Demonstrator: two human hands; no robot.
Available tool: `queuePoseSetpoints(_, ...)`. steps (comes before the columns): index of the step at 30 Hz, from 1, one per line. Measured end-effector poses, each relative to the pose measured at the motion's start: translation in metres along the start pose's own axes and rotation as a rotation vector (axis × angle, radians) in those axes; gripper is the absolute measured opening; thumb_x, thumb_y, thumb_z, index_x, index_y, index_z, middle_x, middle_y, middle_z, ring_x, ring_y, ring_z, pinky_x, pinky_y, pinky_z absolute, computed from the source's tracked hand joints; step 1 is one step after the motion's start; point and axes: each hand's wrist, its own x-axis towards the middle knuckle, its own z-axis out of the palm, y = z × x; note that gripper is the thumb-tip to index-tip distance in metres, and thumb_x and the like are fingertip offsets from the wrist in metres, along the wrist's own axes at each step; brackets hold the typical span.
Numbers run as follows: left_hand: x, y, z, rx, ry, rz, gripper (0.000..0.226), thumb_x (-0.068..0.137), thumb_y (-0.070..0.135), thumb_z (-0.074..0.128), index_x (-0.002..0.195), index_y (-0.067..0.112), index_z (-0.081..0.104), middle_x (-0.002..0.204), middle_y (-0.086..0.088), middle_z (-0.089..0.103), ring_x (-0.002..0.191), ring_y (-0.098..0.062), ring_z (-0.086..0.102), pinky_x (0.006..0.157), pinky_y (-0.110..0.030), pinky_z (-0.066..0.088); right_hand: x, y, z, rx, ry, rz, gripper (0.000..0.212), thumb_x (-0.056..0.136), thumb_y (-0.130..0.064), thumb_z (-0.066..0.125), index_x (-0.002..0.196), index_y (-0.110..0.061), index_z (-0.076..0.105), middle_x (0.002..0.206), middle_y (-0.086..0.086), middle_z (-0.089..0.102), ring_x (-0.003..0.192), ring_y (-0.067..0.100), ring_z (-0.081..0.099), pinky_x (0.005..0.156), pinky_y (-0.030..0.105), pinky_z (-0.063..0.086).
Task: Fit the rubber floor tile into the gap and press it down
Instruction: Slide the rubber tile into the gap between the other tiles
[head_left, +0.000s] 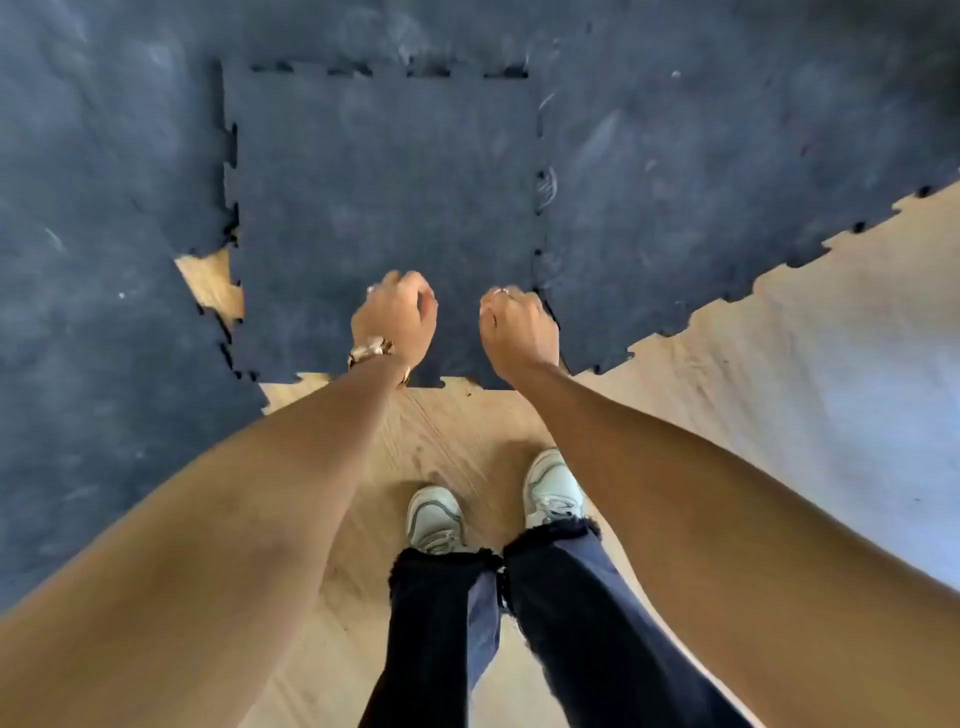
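Bare forearms reach down over pale wood subfloor (447, 431). Beyond the hands, dark interlocking rubber mats (727, 130) surround the rubber floor tile (384, 182), its left seam gapped. Left hand (395, 322) and right hand (519, 327), fingers curled, over the tile's near edge; grip unclear.

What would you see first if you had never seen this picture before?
Two bare arms reach down to a dark rubber tile with jigsaw edges in the middle, the left hand and right hand curled at its near edge. Below, pale sneakers stand on wooden floor.
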Motion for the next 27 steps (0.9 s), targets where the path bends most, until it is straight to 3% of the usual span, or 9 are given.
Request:
queuePoseSetpoints(2,0.029,-0.019,0.032,-0.005,0.048,0.021,0.023,0.096,0.018,0.045,0.105,0.011,0.065,0.118,-0.010,0.058,0.106,-0.034,0.053,0.074,-0.041,0.046,0.025,0.011,0.038,0.084,-0.014,0.013,0.029,0.100,-0.010,0.036,0.111,-0.004,0.062,0.125,0.007,0.054,0.113,0.030,0.048,0.086,0.044,0.046)
queuePoseSetpoints(5,0.075,-0.051,0.076,-0.006,0.125,-0.056,0.026,0.095,0.017,0.043,0.110,0.008,0.063,0.130,-0.012,0.052,0.115,-0.036,0.049,0.086,-0.043,0.046,0.065,0.032,0.088,0.024,-0.007,-0.058,0.033,0.100,-0.011,0.038,0.126,-0.003,0.057,0.146,0.006,0.039,0.134,0.026,0.035,0.104,0.040,0.039)
queuePoseSetpoints(8,0.115,-0.073,0.109,0.124,0.229,-0.088,0.043,0.098,0.027,0.038,0.137,0.011,0.044,0.157,-0.013,0.026,0.144,-0.036,0.024,0.113,-0.042,0.026,0.105,0.041,0.114,-0.080,0.110,-0.170,0.046,0.102,-0.021,0.039,0.144,-0.003,0.037,0.159,0.011,0.022,0.148,0.028,0.014,0.121,0.040,0.013)
queuePoseSetpoints(10,0.135,-0.080,0.126,0.137,0.243,-0.090,0.057,0.100,0.033,0.030,0.150,0.007,0.025,0.162,-0.014,0.010,0.149,-0.034,0.006,0.121,-0.046,0.009,0.131,0.044,0.125,-0.188,0.151,-0.157,0.059,0.103,-0.033,0.034,0.152,-0.002,0.018,0.162,0.013,0.011,0.150,0.028,0.005,0.123,0.041,0.002)
queuePoseSetpoints(13,0.152,-0.092,0.145,0.214,0.305,-0.022,0.067,0.101,0.042,0.024,0.155,0.007,0.009,0.163,-0.016,0.005,0.150,-0.033,0.002,0.121,-0.050,0.001,0.145,0.048,0.144,-0.337,0.271,-0.197,0.067,0.102,-0.041,0.026,0.152,0.000,0.011,0.161,0.017,0.011,0.150,0.030,0.007,0.122,0.045,0.001)
queuePoseSetpoints(20,0.153,-0.091,0.144,0.249,0.279,-0.024,0.072,0.098,0.044,0.028,0.155,0.005,0.007,0.163,-0.017,0.003,0.150,-0.034,-0.001,0.120,-0.056,0.006,0.147,0.050,0.148,-0.342,0.264,-0.199,0.071,0.099,-0.039,0.030,0.152,0.002,0.007,0.161,0.019,0.003,0.150,0.031,0.000,0.121,0.049,0.001)
queuePoseSetpoints(27,0.157,-0.099,0.152,0.248,0.331,0.018,0.072,0.097,0.048,0.021,0.154,0.004,0.015,0.163,-0.016,0.007,0.150,-0.035,0.007,0.118,-0.058,0.014,0.147,0.056,0.154,-0.284,0.265,-0.240,0.064,0.101,-0.039,0.024,0.151,0.000,0.021,0.160,0.020,0.015,0.148,0.034,0.017,0.120,0.050,0.009)
